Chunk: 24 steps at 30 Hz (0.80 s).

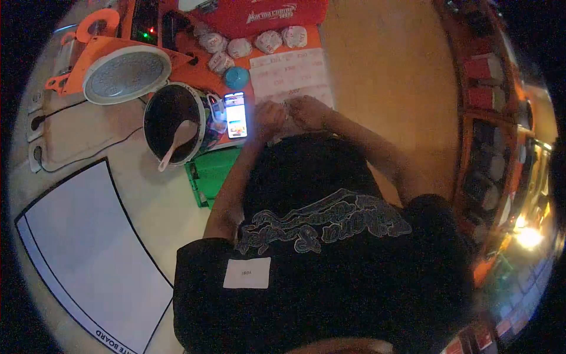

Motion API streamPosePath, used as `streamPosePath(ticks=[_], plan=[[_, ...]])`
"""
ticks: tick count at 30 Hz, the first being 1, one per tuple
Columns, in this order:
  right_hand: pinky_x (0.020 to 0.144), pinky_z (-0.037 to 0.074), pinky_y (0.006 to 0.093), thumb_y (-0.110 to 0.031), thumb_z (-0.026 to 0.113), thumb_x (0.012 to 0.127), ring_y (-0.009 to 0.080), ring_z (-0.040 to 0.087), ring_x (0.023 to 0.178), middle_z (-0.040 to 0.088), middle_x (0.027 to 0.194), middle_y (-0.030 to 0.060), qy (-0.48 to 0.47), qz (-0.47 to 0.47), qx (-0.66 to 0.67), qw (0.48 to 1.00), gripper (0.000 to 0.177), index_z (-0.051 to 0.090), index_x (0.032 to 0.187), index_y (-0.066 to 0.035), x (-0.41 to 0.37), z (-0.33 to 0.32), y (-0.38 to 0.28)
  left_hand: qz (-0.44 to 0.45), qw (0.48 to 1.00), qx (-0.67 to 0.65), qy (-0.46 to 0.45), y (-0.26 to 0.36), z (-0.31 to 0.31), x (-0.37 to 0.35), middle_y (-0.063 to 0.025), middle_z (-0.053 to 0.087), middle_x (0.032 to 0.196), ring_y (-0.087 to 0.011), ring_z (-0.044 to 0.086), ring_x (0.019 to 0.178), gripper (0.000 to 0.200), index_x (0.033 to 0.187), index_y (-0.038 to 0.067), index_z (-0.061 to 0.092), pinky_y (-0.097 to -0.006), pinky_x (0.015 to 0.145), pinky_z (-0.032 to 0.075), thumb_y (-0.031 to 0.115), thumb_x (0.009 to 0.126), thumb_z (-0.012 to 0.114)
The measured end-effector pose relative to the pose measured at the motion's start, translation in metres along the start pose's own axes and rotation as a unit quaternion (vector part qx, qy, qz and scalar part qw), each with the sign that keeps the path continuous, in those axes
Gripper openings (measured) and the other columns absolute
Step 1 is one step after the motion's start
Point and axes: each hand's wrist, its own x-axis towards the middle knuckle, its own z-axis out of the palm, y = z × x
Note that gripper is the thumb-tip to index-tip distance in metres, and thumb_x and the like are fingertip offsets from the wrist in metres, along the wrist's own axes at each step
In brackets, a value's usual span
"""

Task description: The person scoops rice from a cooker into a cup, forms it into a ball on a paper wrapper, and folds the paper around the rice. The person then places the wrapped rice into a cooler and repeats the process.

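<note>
My left hand point(269, 116) and my right hand point(308, 113) are close together at the near edge of a stack of white printed wrapping paper point(289, 74). The fingers of both are bent inward around something small and pale at my waist, too dark and blurred to name. Just left of my left hand stands a phone point(236, 116) with its screen lit. Beyond it is a small blue round object point(236, 77). Several round paper-wrapped bundles point(269, 42) lie past the paper.
A dark-mouthed bucket point(197, 147) stands at left, a pink spoon point(178, 141) resting across its rim. Its pale lid point(127, 75) leans behind. A red box point(265, 15) is at the back, a green crate point(212, 177) below the phone. Shelves point(486, 76) line the right.
</note>
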Motion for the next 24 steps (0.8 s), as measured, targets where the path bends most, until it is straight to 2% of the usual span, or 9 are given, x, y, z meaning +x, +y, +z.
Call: streamPosePath(ticks=[4, 7, 9, 10, 12, 15, 19, 22, 24], plan=[[0.094, 0.043, 0.0492, -0.017, 0.057, 0.080, 0.0391, 0.055, 0.104, 0.059, 0.109, 0.0216, 0.041, -0.040, -0.028, 0.998, 0.030, 0.061, 0.101, 0.003, -0.015, 0.005, 0.007, -0.007, 0.999, 0.000, -0.046, 0.004, 0.019, -0.016, -0.0073, 0.062, 0.087, -0.0264, 0.062, 0.083, 0.017, 0.092, 0.011, 0.065, -0.0439, 0.074, 0.049, 0.022, 0.082, 0.057], [0.101, 0.040, 0.0470, -0.018, 0.058, 0.080, 0.0417, 0.052, 0.112, 0.055, 0.121, 0.0251, 0.023, 0.063, 0.067, 0.996, 0.038, 0.058, 0.111, 0.005, -0.025, -0.014, 0.005, -0.035, 0.979, -0.022, -0.199, 0.001, 0.021, -0.021, -0.0060, 0.063, 0.089, -0.0256, 0.061, 0.089, 0.020, 0.095, 0.011, 0.066, -0.0437, 0.076, 0.049, 0.024, 0.084, 0.056], [0.104, 0.039, 0.0444, -0.020, 0.057, 0.084, 0.0412, 0.049, 0.120, 0.052, 0.129, 0.0245, -0.168, 0.092, -0.059, 0.980, 0.040, 0.058, 0.115, 0.005, -0.026, -0.033, 0.004, 0.031, 0.996, 0.008, -0.087, -0.001, 0.020, -0.025, -0.0051, 0.064, 0.091, -0.0250, 0.061, 0.093, 0.021, 0.097, 0.014, 0.067, -0.0425, 0.080, 0.048, 0.027, 0.085, 0.057], [0.104, 0.039, 0.0444, -0.020, 0.057, 0.084, 0.0412, 0.049, 0.120, 0.052, 0.129, 0.0245, -0.169, 0.091, -0.059, 0.980, 0.040, 0.058, 0.115, 0.005, -0.034, -0.013, 0.020, 0.031, 0.996, 0.008, -0.086, -0.002, 0.020, -0.026, -0.0051, 0.064, 0.091, -0.0250, 0.061, 0.093, 0.021, 0.097, 0.014, 0.067, -0.0425, 0.080, 0.048, 0.027, 0.085, 0.057], [0.090, 0.048, 0.0467, -0.029, 0.062, 0.084, 0.0405, 0.059, 0.104, 0.063, 0.110, 0.0236, 0.158, -0.013, -0.006, 0.987, 0.040, 0.060, 0.114, -0.001, -0.053, 0.047, 0.060, -0.073, 0.996, -0.036, -0.038, -0.001, 0.012, -0.024, -0.0041, 0.065, 0.091, -0.0244, 0.060, 0.096, 0.020, 0.098, 0.017, 0.068, -0.0427, 0.082, 0.048, 0.028, 0.083, 0.061], [0.092, 0.046, 0.0449, -0.025, 0.058, 0.089, 0.0366, 0.059, 0.108, 0.062, 0.116, 0.0206, 0.065, 0.201, 0.169, 0.963, 0.037, 0.061, 0.119, -0.003, -0.046, 0.008, 0.029, -0.053, 0.994, -0.098, 0.018, -0.012, 0.033, -0.030, -0.0042, 0.065, 0.092, -0.0249, 0.060, 0.096, 0.016, 0.092, 0.018, 0.070, -0.0423, 0.083, 0.047, 0.027, 0.080, 0.065], [0.086, 0.049, 0.0460, -0.028, 0.059, 0.088, 0.0371, 0.063, 0.099, 0.065, 0.110, 0.0190, 0.110, 0.141, 0.049, 0.983, 0.038, 0.061, 0.121, -0.008, -0.045, 0.002, 0.029, -0.063, 0.988, -0.135, 0.039, -0.014, 0.029, -0.029, -0.0045, 0.066, 0.092, -0.0270, 0.060, 0.096, 0.009, 0.082, 0.016, 0.070, -0.0427, 0.084, 0.047, 0.024, 0.079, 0.066], [0.085, 0.050, 0.0463, -0.030, 0.059, 0.088, 0.0370, 0.064, 0.095, 0.066, 0.108, 0.0180, 0.032, 0.235, 0.081, 0.968, 0.036, 0.063, 0.116, -0.007, -0.032, -0.013, 0.024, -0.150, 0.977, -0.147, -0.047, -0.019, 0.054, -0.033, 0.0025, 0.066, 0.094, -0.0218, 0.058, 0.095, 0.012, 0.088, 0.025, 0.069, -0.0467, 0.087, 0.040, 0.027, 0.077, 0.066], [0.081, 0.050, 0.0474, -0.030, 0.059, 0.087, 0.0364, 0.065, 0.091, 0.067, 0.100, 0.0173, -0.037, 0.280, 0.001, 0.959, 0.033, 0.064, 0.110, -0.006, -0.019, -0.011, 0.033, -0.139, 0.987, -0.059, 0.051, -0.011, 0.041, -0.020, 0.0008, 0.066, 0.092, -0.0230, 0.059, 0.096, 0.010, 0.087, 0.021, 0.069, -0.0475, 0.089, 0.040, 0.027, 0.079, 0.065]])
